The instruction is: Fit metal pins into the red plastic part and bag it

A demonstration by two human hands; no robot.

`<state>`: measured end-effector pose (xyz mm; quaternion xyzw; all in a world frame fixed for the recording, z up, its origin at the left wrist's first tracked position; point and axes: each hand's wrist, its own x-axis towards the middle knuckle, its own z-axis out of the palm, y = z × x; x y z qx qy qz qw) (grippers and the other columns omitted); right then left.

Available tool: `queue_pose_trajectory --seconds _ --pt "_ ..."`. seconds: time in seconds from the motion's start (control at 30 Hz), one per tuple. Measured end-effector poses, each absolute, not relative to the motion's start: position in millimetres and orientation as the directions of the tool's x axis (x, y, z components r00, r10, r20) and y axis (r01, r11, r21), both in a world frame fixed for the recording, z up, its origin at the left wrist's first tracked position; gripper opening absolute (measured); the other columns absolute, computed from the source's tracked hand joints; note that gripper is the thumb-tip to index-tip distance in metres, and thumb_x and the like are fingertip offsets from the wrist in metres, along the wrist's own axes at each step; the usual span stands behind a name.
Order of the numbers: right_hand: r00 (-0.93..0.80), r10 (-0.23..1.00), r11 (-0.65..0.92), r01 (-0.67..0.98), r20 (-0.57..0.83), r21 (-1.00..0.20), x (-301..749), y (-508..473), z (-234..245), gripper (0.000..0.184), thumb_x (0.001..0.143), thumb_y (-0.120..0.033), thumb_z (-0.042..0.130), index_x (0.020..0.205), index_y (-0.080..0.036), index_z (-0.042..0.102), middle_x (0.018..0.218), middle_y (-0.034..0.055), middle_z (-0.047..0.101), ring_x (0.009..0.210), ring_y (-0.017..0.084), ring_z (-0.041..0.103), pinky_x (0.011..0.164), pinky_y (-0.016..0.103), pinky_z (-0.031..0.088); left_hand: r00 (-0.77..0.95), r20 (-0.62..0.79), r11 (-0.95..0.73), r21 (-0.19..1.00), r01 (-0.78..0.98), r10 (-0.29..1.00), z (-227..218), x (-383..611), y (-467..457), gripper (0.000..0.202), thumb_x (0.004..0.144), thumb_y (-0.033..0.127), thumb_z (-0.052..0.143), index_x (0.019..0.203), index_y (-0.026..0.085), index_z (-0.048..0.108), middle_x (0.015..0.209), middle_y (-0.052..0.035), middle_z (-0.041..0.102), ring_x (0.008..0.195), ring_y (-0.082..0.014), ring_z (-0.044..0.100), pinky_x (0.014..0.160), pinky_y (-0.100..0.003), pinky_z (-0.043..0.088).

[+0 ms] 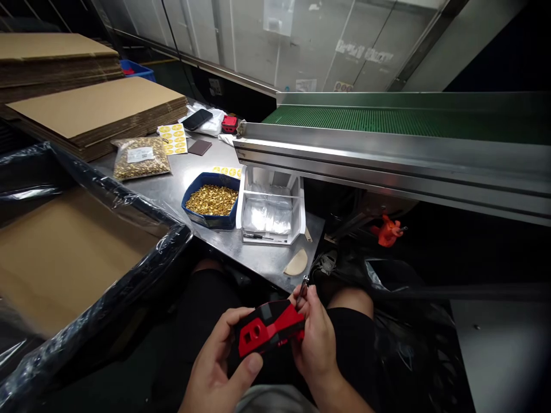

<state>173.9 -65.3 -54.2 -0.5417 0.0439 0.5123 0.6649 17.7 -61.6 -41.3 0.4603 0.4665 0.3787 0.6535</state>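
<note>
Low over the lap, nearer than the blue oval tub of small brass-coloured pieces (212,202) on the steel surface (262,259), the left hand (217,367) has its grip closed around a red-and-black plastic casing (267,331). The right hand (316,338) steadies the casing's far end – fingers pinched on a thin metal tool (303,287), possibly a screwdriver. A white open tray (271,207) sits just beside the tub.

The scene is dimly lit from overhead; glare is seen on the steel table (258,258) and conveyor rail (387,155). Corners are darkened, edges bent by the wide lens, and the lower foreground is slightly blurred.
</note>
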Motion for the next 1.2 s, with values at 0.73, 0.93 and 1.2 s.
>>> queue_pose_trajectory --seconds 0.73,0.93,1.2 --pt "0.356 0.934 -0.065 0.059 -0.040 -0.996 185 -83 -39 0.031 0.102 -0.043 0.031 0.097 -0.022 0.054 0.075 -0.0009 0.055 0.065 0.013 0.053 0.063 0.026 0.045 0.460 -0.308 0.301 0.949 0.091 0.833 -54 14 -49 0.031 0.086 0.050 0.065 0.094 0.021 0.059 0.114 -0.0087 0.060 0.110 -0.0271 0.059 0.095 -0.034 0.049" --pt "0.078 0.997 -0.018 0.140 -0.007 -0.990 180 -85 -28 0.031 0.101 -0.042 0.032 0.095 -0.021 0.055 0.072 -0.0002 0.056 0.061 0.014 0.053 0.060 0.028 0.042 0.763 -0.344 0.446 0.891 0.082 0.548 -34 16 -27 0.069 0.077 0.050 0.077 0.136 0.026 0.051 0.133 -0.0096 0.058 0.124 -0.0307 0.053 0.109 -0.042 0.043" --pt "0.499 0.865 0.107 -0.073 0.057 -0.992 175 -82 -46 0.028 0.103 -0.039 0.030 0.110 -0.023 0.053 0.114 0.0103 0.065 0.110 0.025 0.063 0.097 0.048 0.050 0.584 -0.346 0.290 0.938 0.191 0.734 -42 11 -36 0.091 0.069 0.039 0.086 0.146 0.036 0.038 0.151 -0.0056 0.043 0.138 -0.0328 0.041 0.116 -0.043 0.036"
